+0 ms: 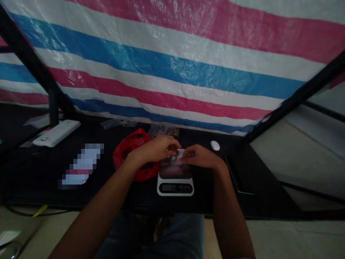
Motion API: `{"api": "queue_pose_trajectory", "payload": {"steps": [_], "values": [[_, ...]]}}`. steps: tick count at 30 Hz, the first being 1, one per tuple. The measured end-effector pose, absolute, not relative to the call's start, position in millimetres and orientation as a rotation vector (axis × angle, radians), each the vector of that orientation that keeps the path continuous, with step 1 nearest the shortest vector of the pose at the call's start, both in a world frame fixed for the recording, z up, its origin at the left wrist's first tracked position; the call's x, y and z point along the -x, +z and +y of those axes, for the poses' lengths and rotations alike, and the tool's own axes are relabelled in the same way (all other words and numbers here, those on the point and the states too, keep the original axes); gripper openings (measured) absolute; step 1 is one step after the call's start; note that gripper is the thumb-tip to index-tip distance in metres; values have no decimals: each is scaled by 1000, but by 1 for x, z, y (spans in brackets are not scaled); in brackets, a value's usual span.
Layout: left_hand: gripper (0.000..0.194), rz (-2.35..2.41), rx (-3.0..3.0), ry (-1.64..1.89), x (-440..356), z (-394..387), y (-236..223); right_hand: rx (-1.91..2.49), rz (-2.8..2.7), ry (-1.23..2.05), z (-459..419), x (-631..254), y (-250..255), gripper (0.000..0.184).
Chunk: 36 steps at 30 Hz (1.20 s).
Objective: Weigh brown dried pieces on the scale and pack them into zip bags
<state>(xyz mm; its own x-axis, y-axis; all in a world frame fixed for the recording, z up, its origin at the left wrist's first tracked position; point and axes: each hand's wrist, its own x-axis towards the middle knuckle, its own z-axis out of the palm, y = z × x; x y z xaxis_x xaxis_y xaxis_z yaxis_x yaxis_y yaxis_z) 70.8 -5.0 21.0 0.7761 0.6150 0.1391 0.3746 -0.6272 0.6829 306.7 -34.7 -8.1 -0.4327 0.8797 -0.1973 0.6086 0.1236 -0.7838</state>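
A white digital scale (175,188) with a dark, glossy top plate (175,171) lies in front of me. Over the far part of that plate, my left hand (165,148) has its fingers curled in. Opposite it, my right hand (198,157) is pinched, with the fingertips near the plate. Between the two hands is a small pale, shiny thing (175,157), too blurred to name. A red plastic bag (140,174) stands open left of the scale, partly behind my left forearm. Just beyond my hands lie clear bags (174,132) with small brownish pieces inside.
On the black table (205,198), a white power bank (58,133) and a pixelated phone-like item (83,163) lie left. To the right are a white oval object (215,145) and a dark flat tablet (238,175). A striped plastic sheet (172,68) hangs behind, between black frame bars.
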Motion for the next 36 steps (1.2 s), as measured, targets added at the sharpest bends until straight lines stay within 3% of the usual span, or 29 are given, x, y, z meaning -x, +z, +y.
{"api": "queue_pose_trajectory", "payload": {"steps": [4, 11, 18, 25, 36], "values": [[24, 729, -2283, 529, -68, -5, 16, 1523, -2156, 1313, -39, -308, -7, 14], [24, 821, -2387, 678, -58, 0, 7, 1363, -2078, 1069, -38, -304, -1, 18], [9, 1029, -2331, 365, -42, -13, 8, 1237, -1940, 1060, -36, -295, -5, 20], [19, 959, -2401, 133, -39, -26, 7, 1260, -1969, 1050, -34, -293, -8, 17], [27, 1054, -2563, 517, -50, -12, 14, 1231, -1928, 921, -33, -293, -4, 19]]}}
